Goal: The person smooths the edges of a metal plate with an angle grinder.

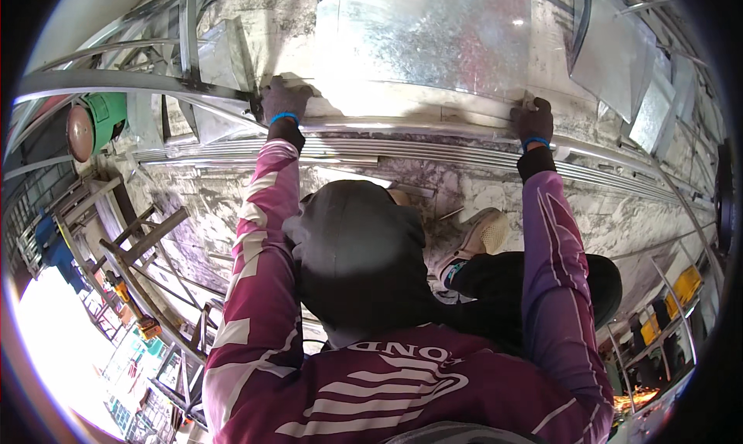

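A large, shiny flat metal sheet (433, 38) lies in front of me, its left part washed out by glare. My left hand (285, 102), in a dark glove with a blue band at the wrist, is closed at the sheet's near left corner. At the near right corner my right hand (533, 121), gloved and banded the same way, has its fingers curled in on the edge. The undersides of both grips are hidden. Between my hands and my knee (360, 251), long thin metal bars (433, 151) run side by side across the floor.
A metal frame (190, 42) rises at the left, beside a green and brown round object (97, 127). More sheet pieces (619, 49) lean at the right. A yellow and black power drill (135, 309) rests by a wooden rack (143, 247). Orange sparks (636, 400) show at lower right.
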A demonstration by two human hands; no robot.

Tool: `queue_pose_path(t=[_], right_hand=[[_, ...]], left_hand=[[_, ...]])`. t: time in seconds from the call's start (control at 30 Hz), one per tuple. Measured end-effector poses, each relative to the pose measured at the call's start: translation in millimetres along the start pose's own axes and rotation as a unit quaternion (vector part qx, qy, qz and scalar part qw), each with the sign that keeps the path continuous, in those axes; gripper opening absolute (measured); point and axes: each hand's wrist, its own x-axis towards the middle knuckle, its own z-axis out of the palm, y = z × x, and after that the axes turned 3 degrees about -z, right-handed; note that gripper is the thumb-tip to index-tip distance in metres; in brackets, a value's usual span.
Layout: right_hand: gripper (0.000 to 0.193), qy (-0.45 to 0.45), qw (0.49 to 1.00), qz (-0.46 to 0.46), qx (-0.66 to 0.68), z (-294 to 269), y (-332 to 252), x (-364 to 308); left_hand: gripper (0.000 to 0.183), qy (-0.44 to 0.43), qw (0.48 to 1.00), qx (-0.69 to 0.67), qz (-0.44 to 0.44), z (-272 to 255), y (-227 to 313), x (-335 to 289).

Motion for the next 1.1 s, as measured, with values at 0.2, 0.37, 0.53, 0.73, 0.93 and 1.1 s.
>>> queue_pose_path(t=[0.2,0.37,0.53,0.73,0.93,1.1], right_hand=[[0.067,0.002,0.999,-0.01,0.038,9.7,10.8,3.6],[0.07,0.001,1.0,-0.006,0.028,9.6,10.7,5.6],[0.071,-0.008,0.999,-0.003,0.042,10.4,14.0,10.0],[0.074,-0.024,0.997,-0.005,0.073,8.7,18.9,14.2],[0.078,-0.025,0.998,-0.008,0.064,13.7,25.3,21.1],[0.076,-0.009,0.994,-0.011,0.106,14.8,22.9,18.1]], left_hand=[[0.085,0.034,0.997,-0.068,-0.004,15.7,-7.5,5.1],[0.089,0.052,0.993,-0.1,0.038,22.8,-19.1,14.0],[0.092,0.075,0.98,-0.174,0.059,29.5,-24.6,17.4],[0.09,0.144,0.969,-0.182,0.078,33.6,-21.2,15.6],[0.096,0.063,0.988,-0.137,0.04,20.7,-8.1,13.0],[0.096,0.043,0.998,-0.036,-0.028,-4.9,16.3,1.0]])
